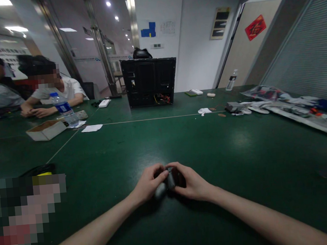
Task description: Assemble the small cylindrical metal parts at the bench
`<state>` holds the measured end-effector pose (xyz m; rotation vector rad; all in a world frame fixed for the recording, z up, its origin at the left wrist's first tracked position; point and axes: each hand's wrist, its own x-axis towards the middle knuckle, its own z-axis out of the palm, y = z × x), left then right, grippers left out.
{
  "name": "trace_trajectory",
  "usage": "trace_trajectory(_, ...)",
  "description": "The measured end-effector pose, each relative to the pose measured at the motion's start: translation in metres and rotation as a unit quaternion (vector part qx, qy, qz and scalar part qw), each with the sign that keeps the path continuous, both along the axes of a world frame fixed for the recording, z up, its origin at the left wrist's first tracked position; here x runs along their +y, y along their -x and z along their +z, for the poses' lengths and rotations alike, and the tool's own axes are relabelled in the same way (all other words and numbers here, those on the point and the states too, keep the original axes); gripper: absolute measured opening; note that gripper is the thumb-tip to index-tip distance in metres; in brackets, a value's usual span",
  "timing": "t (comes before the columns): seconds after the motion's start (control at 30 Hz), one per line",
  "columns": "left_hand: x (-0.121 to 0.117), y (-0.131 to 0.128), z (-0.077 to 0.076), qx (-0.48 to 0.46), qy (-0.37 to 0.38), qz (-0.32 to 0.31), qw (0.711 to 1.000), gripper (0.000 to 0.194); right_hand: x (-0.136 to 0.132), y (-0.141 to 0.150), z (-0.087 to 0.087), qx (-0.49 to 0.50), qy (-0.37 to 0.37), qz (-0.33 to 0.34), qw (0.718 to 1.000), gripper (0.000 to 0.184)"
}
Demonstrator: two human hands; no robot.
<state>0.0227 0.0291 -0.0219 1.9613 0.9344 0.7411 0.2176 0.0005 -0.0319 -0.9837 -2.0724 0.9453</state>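
Close in front of me, my left hand point(149, 183) and my right hand point(194, 182) meet around a small dark grey object point(170, 179). Its kind is hard to tell, as fingers cover much of it. Left thumb and fingers pinch its left side; the right thumb and fingers curve round its right side. Below the left fingers shows a rounded, shiny dark piece point(160, 191); whether it belongs to the same object I cannot tell. Both hands are just at the green tabletop point(120, 149).
A black panel housing point(151, 81) with exposed wires stands at the back. On the left are an open box point(46, 130), a water bottle point(65, 110) and a seated person point(54, 86). Boards and clutter point(294, 111) lie at right, with another bottle point(232, 80) behind.
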Motion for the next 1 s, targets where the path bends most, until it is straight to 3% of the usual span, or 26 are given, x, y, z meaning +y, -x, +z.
trace_trajectory(0.67, -0.003, 0.000, 0.003, 0.000, 0.025, -0.015, 1.000, 0.039, 0.002, -0.003, 0.003, 0.024, 0.052, -0.001, 0.998, 0.053)
trace_trajectory(0.87, -0.002, 0.000, -0.001, -0.073, 0.069, -0.003, 0.995, 0.044, 0.009, -0.006, -0.003, 0.092, 0.121, -0.015, 0.988, 0.052)
trace_trajectory(1.0, -0.005, 0.000, 0.003, -0.067, 0.058, -0.001, 0.996, 0.033, 0.014, -0.008, -0.007, 0.175, 0.200, -0.002, 0.964, 0.053)
